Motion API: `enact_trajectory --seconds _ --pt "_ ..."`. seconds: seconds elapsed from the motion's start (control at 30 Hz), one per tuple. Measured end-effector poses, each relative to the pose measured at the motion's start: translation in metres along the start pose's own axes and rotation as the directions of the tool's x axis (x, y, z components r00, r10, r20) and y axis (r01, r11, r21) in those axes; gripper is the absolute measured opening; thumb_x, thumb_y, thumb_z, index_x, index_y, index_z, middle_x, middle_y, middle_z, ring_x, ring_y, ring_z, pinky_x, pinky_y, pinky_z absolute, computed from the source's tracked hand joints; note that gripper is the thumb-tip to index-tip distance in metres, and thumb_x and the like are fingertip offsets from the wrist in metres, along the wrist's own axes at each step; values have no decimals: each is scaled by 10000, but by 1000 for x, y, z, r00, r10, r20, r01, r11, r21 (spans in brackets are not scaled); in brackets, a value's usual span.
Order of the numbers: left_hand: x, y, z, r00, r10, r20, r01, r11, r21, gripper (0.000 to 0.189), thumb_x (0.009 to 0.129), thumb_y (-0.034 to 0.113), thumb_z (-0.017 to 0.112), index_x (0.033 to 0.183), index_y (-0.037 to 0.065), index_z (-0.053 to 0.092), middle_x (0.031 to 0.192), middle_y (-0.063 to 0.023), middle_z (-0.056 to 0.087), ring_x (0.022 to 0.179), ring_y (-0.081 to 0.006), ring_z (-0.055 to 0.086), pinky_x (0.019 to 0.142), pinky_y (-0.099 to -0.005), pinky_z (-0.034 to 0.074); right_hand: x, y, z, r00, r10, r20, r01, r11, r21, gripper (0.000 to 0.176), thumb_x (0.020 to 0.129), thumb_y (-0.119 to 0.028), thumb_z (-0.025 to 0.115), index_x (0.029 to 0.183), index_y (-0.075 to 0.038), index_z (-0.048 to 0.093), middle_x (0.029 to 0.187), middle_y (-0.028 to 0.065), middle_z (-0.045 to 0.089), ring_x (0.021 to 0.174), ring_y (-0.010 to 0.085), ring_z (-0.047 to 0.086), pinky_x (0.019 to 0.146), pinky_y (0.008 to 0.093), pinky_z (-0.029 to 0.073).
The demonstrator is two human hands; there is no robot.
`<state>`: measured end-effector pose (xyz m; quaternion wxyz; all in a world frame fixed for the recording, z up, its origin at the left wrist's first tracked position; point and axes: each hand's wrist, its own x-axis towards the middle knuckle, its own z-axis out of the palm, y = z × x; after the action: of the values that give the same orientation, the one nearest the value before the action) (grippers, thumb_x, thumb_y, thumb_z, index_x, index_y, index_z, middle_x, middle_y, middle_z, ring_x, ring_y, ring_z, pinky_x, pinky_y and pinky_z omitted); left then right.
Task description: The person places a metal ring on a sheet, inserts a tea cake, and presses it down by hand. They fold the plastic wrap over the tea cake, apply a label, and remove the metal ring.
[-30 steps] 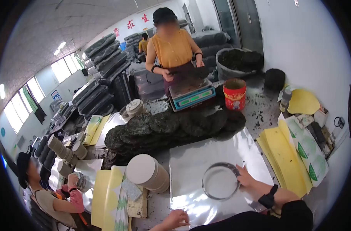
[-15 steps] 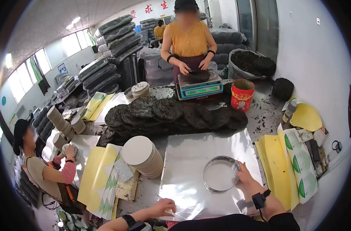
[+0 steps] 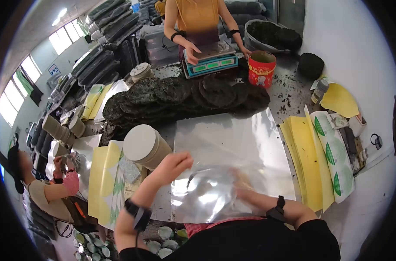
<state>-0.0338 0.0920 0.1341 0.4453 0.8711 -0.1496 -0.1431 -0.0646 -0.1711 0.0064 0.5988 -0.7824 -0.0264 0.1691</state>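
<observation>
My left hand [image 3: 174,167] is raised over the left part of the shiny metal sheet [image 3: 224,135]. Its fingers are curled closed; what they hold, if anything, does not show. A clear plastic film [image 3: 206,191], crumpled and full of glare, spreads below and to the right of it. At the film's right side, my right hand [image 3: 243,185] is smeared by motion, so its fingers cannot be made out. The clear round ring it held earlier cannot be told apart from the film. Beyond the sheet lies a long row of overlapping dark round cakes [image 3: 163,98].
A stack of pale discs [image 3: 141,143] stands left of the sheet. Yellow and green-printed label sheets lie on the left [image 3: 102,182] and right [image 3: 304,156]. Across the table a person stands behind a scale [image 3: 213,66], touching a red bucket [image 3: 262,69]. Another person [image 3: 48,193] works at far left.
My left hand has risen from the sheet's near edge. My right hand has moved left and nearer me, the ring now lost in film. The person opposite has reached for the bucket.
</observation>
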Motion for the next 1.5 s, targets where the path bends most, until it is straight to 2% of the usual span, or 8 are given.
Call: enact_trajectory --seconds 0.07,0.2,0.27,0.6,0.83,1.17,1.33,1.5 --pt "-39 5 14 1000 -4 -25 6 995 101 265 951 231 537 847 -8 587 674 -90 563 628 -152 500 600 -309 429 29 45 -12 932 21 -361 213 775 595 543 764 -49 598 1290 28 486 1221 235 549 1114 352 555 986 416 434" --pt "-72 -43 60 990 -141 12 136 968 213 197 908 210 561 895 27 633 816 -162 641 756 -341 612 676 -402 476 -5 102 -49 971 -236 40 196 686 -701 649 963 -243 473 1479 15 176 1499 232 274 1396 339 252 1146 416 187" --pt "-69 -72 88 994 -79 73 52 946 321 240 918 257 548 907 33 633 868 -161 649 797 -360 612 719 -420 480 -64 112 -57 690 17 723 386 837 -388 705 923 -320 527 1456 42 241 1524 272 177 1434 390 147 1167 462 148" --pt "-44 -58 19 973 217 -80 -180 926 332 496 876 275 606 1320 95 478 1091 -129 651 1014 -335 607 868 -443 472 -28 32 -70 673 -183 717 522 803 -286 527 920 -351 571 1375 -107 469 1441 136 418 1345 311 382 1116 416 301" --pt "-31 -78 -42 814 100 -572 389 638 665 575 814 167 675 1339 35 481 1411 -228 417 1348 -414 339 1096 -523 275 271 -2 -117 955 -234 -182 283 905 318 416 884 -105 581 1281 -16 492 1140 44 561 1045 137 539 906 274 443" --pt "-32 -32 -96 729 165 -664 275 818 505 416 814 -50 541 1221 28 584 1143 -199 643 1129 -377 584 937 -430 488 365 -11 -88 984 10 -179 129 655 745 257 870 -137 644 1105 -71 563 920 14 596 797 135 597 675 283 519" --pt "62 -26 70 837 540 92 -472 626 621 582 828 147 559 1389 59 431 1459 -217 364 1351 -343 375 1087 -429 363 310 -42 -104 963 -217 -161 252 504 826 130 894 -44 575 1017 -84 584 911 14 620 797 147 620 724 308 544" --pt "133 -58 162 925 378 48 -350 795 495 797 827 479 615 1454 78 331 1515 -227 244 1414 -355 234 1105 -547 244 195 -57 -148 949 -270 -161 278 482 831 242 864 -47 567 1105 -78 557 998 29 631 877 142 611 753 309 535"
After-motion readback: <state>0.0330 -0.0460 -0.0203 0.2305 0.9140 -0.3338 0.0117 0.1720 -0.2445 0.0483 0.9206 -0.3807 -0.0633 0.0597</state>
